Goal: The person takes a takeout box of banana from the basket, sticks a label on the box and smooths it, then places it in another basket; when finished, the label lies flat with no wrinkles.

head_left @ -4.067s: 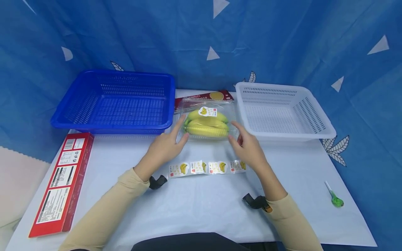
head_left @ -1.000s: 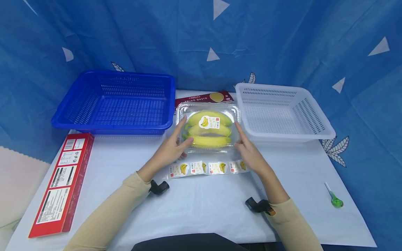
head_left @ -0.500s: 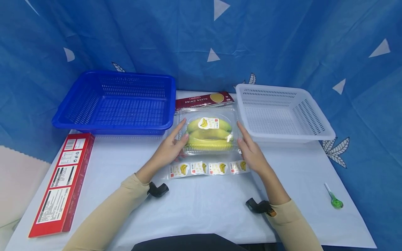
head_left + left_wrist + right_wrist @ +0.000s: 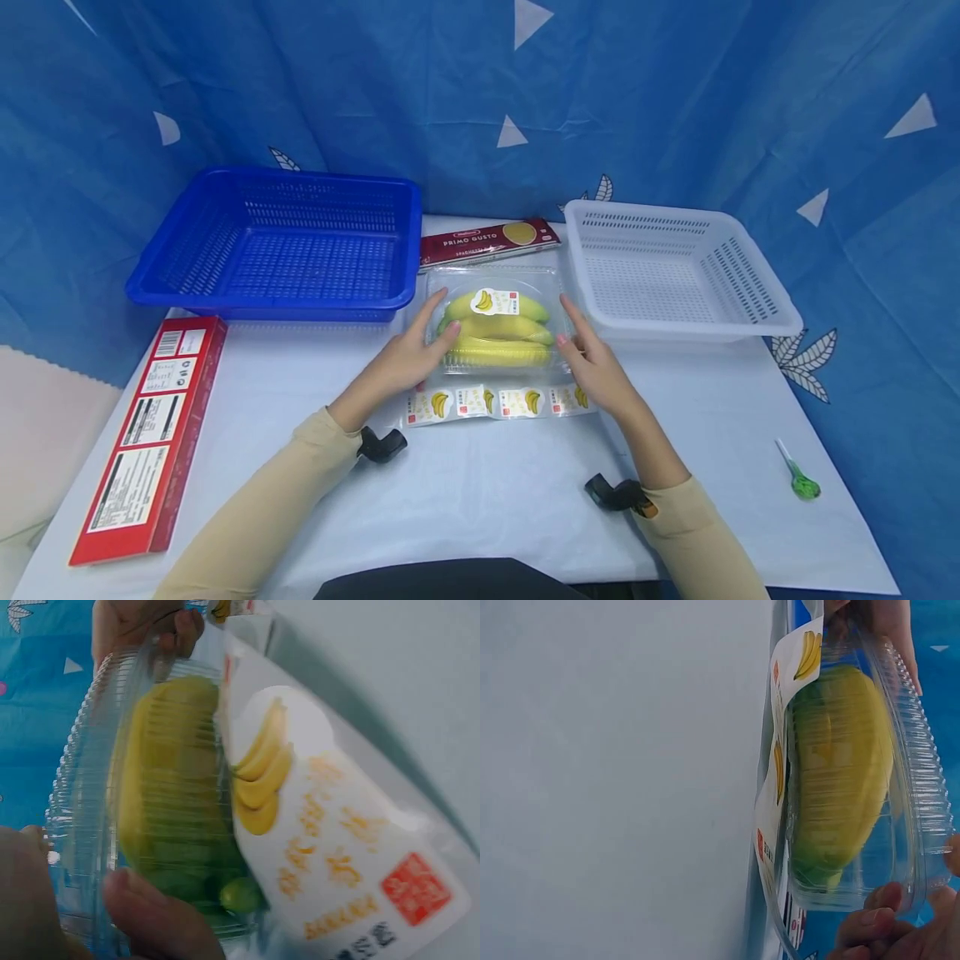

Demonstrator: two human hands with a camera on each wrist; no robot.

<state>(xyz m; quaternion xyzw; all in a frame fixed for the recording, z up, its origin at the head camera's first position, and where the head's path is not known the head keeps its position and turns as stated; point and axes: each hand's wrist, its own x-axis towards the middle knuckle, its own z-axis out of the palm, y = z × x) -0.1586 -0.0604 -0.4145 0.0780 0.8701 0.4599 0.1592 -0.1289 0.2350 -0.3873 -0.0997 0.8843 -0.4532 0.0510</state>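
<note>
A clear plastic clamshell container (image 4: 495,273) of yellow-green bananas (image 4: 502,354), with a banana sticker (image 4: 496,302) on its lid, is at the middle of the table. My left hand (image 4: 408,358) grips its left side; in the left wrist view the thumb (image 4: 154,911) is at the rim. On the opposite side my right hand (image 4: 603,367) holds the container, with curled fingers (image 4: 877,919) under the rim in the right wrist view. Just in front lies a strip of banana stickers (image 4: 480,404), its near end (image 4: 337,847) curling up close to the container.
A blue basket (image 4: 270,307) stands back left, a white basket (image 4: 682,327) back right. Behind the container lies a red spaghetti pack (image 4: 487,240). A long red box (image 4: 150,442) is at far left; a green lollipop (image 4: 804,485) is near the right edge.
Earlier my hands were at the container farther back. They have since brought it nearer and tilted it towards me; now it sits flatter, with the spaghetti pack behind it more exposed.
</note>
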